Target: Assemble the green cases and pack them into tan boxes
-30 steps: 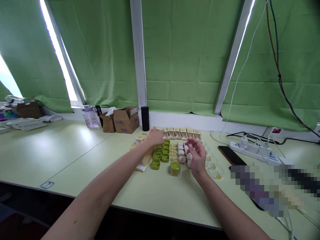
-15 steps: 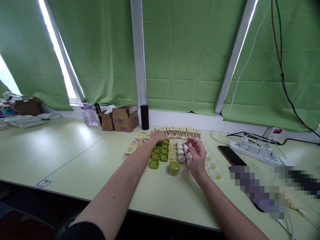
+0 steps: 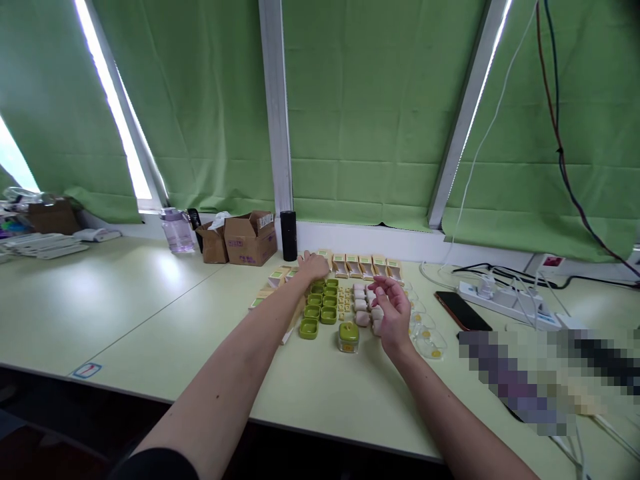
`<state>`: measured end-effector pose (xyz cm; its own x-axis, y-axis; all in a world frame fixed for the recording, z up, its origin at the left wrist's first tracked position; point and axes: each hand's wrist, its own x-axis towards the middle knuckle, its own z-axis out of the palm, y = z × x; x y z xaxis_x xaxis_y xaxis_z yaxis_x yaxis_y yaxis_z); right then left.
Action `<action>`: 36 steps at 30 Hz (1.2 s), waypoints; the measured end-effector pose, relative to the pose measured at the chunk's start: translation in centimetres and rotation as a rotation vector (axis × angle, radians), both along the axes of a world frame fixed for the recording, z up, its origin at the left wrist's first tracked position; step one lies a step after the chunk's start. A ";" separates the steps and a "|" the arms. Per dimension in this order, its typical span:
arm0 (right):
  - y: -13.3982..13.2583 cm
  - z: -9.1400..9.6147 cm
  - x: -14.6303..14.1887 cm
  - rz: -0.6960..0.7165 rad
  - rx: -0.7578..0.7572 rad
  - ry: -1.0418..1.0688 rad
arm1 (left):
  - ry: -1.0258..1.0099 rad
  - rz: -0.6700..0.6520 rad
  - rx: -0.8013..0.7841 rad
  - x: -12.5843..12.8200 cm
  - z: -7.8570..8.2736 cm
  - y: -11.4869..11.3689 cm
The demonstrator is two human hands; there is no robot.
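My left hand [image 3: 313, 266] reaches to the far side of the layout, beside the left end of a row of small open card boxes [image 3: 353, 266]. Its fingertips are partly hidden, so I cannot tell whether it holds anything. Below it stand rows of green square lids or trays [image 3: 309, 328]. My right hand [image 3: 393, 308] hovers over pale wrapped blocks [image 3: 363, 319], palm inward, fingers loosely bent and apart with nothing in them. Between my forearms sits a clear little jar with a green lid [image 3: 349, 337]. Small yellow pieces [image 3: 345, 303] lie in columns; clear cups [image 3: 431, 343] stand to the right.
A dark phone [image 3: 463, 311] and a white power strip [image 3: 510, 305] with cables lie at the right. Along the wall stand a black cylinder [image 3: 289, 236], cardboard cartons [image 3: 251, 239] and a purple water bottle [image 3: 177, 231]. More card boxes [image 3: 277, 277] lie behind my left forearm.
My left hand has shifted slightly left and up. My left forearm now covers more of the card boxes on the left. My right hand stays almost where it was.
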<state>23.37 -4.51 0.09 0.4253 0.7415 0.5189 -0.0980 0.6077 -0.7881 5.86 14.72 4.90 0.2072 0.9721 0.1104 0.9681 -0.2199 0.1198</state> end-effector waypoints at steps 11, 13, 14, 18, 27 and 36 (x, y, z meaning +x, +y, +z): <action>0.3 0.4 -0.3 -0.020 -0.121 -0.153 | -0.042 -0.133 0.293 -2.0 2.4 -8.8; 0.3 0.5 -0.5 -0.030 -0.146 -0.214 | -0.097 -0.218 0.426 -2.4 1.9 -11.5; 0.4 0.6 -0.6 -0.035 -0.154 -0.231 | -0.131 -0.276 0.504 -2.7 1.6 -12.9; 0.5 1.1 -1.0 0.001 -0.154 -0.251 | -0.197 -0.436 0.667 -3.2 -0.3 -17.7; -0.1 1.5 -1.6 0.190 -0.098 -0.145 | -0.085 -0.602 0.769 -3.5 -2.9 -21.7; -1.0 2.0 -1.3 0.079 0.022 -0.154 | -0.573 -0.589 0.655 -3.3 -0.9 -19.2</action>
